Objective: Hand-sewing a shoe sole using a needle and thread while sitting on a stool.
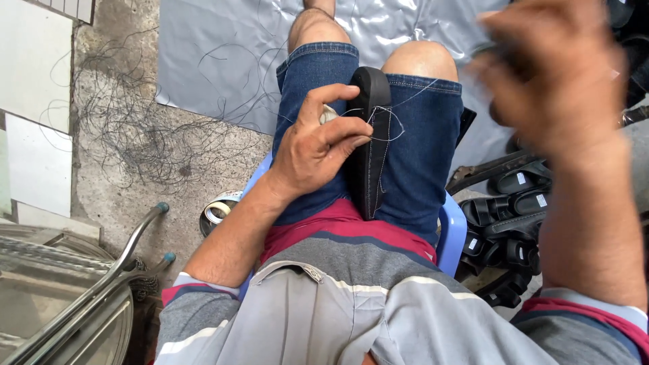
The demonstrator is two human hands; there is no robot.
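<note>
Two hands: left hand point(318, 152) pinches black sandal sole point(370, 145), lengthwise btwn thighs; right hand point(547, 74) raised, blurred, grip unclear, thread point(389, 132) taut

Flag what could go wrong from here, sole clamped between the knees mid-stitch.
1. The thread loops loosely beside the left hand; it may tangle when pulled.
2. The black sole stands on edge between the knees and might slip.
3. The right hand is raised and blurred, so whatever it holds may catch the left hand.
</note>
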